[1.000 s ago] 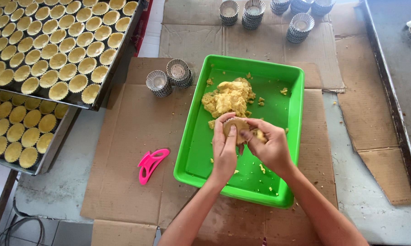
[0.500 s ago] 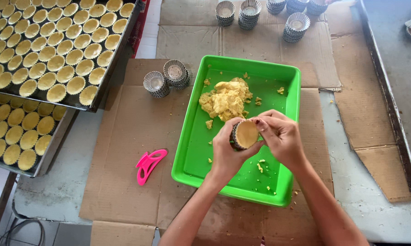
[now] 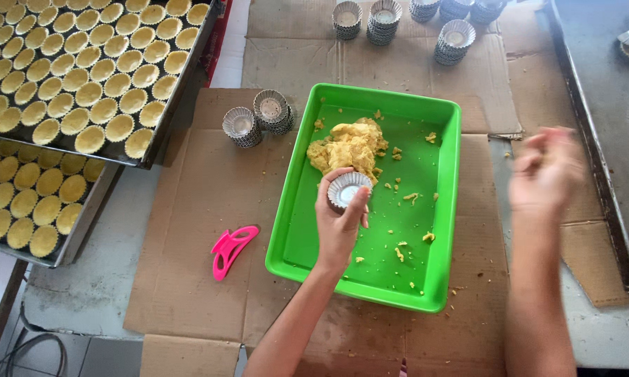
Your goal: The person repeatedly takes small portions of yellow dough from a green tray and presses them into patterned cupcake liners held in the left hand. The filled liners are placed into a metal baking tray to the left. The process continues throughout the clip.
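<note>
While I look down from the head camera, my left hand (image 3: 339, 223) hovers over the green plastic tray (image 3: 443, 209), its fingers curled around a small fluted metal tart mould (image 3: 348, 189) whose shiny, empty cup faces up. Just beyond the mould, almost touching it, lies a crumbly lump of yellow dough (image 3: 349, 145) in the tray's far half, with loose crumbs scattered across the smooth green floor. My right hand (image 3: 546, 171) is raised over the tray's right rim, well apart from the mould; it is blurred, so I cannot tell whether it is wide or closed, or holding anything. The tray rests on flattened brown cardboard (image 3: 203, 181) spread over the worktop. Two short stacks of empty moulds (image 3: 257, 117) stand near the tray's far left corner, and a pink plastic clip (image 3: 230, 248) lies to its left. Further left, dark metal baking trays (image 3: 168, 115) carry rows of dough-lined moulds.
</note>
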